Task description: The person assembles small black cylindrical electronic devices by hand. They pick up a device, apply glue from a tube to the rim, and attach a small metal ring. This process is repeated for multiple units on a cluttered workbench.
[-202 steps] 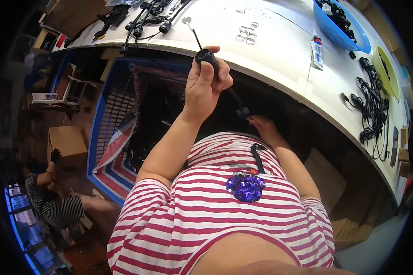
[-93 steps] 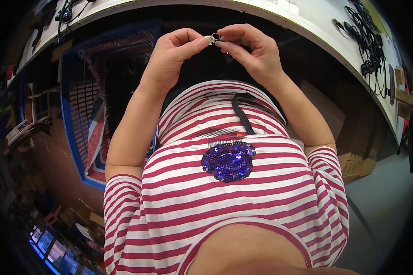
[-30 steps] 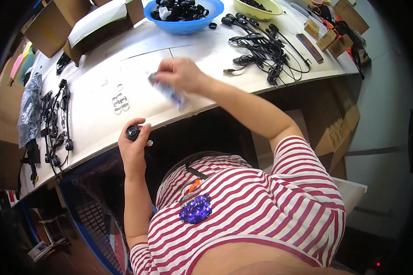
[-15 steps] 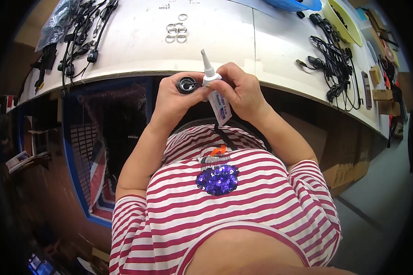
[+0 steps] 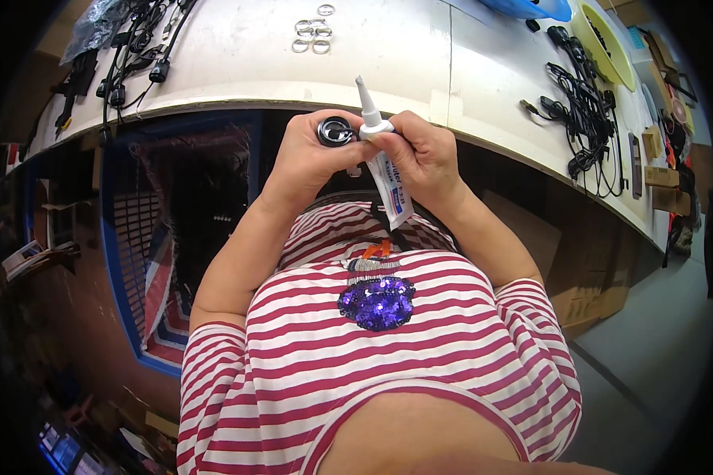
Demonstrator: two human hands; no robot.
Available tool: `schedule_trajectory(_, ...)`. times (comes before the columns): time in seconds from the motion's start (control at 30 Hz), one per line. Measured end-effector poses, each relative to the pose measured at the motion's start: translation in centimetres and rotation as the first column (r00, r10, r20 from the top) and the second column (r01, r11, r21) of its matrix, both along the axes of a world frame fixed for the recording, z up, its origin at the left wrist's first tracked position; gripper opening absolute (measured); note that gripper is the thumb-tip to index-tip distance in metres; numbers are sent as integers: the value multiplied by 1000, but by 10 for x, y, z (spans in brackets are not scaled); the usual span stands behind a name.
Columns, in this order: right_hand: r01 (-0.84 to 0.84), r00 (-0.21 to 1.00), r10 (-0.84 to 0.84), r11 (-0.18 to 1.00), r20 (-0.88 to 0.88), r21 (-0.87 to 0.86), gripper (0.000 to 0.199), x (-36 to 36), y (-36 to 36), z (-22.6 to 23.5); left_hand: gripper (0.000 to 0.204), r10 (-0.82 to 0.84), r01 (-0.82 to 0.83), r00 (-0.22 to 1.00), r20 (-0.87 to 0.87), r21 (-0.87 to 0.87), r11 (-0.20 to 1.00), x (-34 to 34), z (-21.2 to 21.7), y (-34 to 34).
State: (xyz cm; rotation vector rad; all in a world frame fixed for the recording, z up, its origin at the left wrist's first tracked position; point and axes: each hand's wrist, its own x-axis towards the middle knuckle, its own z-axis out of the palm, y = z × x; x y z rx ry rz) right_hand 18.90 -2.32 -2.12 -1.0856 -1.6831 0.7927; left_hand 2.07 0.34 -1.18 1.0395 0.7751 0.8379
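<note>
Between my two hands, in front of my chest, is a white glue tube point(image 5: 390, 190) with a long tapered nozzle point(image 5: 367, 100) pointing up and away from me. My right hand point(image 5: 424, 154) is closed round the tube just below its white collar. My left hand point(image 5: 313, 154) is closed on a black round housing point(image 5: 336, 131) with a shiny rim, its open end turned up. The two hands meet beside the collar, and the left fingertips are close to it; whether they touch the tube I cannot tell.
On the white table point(image 5: 388, 55) ahead lie several metal rings point(image 5: 312, 32). Black cables point(image 5: 139, 63) lie at the left beside a clear plastic bag, with more cables point(image 5: 582, 119) at the right near a yellow basin point(image 5: 606, 39) and a blue basin point(image 5: 531, 8). A blue crate point(image 5: 119, 261) stands below left.
Both hands have shifted slightly right in the picture, with the tube and the black housing still in them. The table and its things sit a little higher and further right.
</note>
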Motion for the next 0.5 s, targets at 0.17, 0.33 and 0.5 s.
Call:
schedule_trajectory(0.17,-9,1000,9,1000,-2,-9,16,-1,-3,5,18,-1,2,999,-35,19,1000,0,0,-2)
schedule_trajectory(0.33,-2,1000,2,1000,16,1,16,1,-3,4,17,-14,15,1000,-13,26,1000,0,-2,-2)
schedule_trajectory(0.5,-22,993,18,999,117,27,15,11,3,22,23,-54,61,997,-62,113,992,1,12,2)
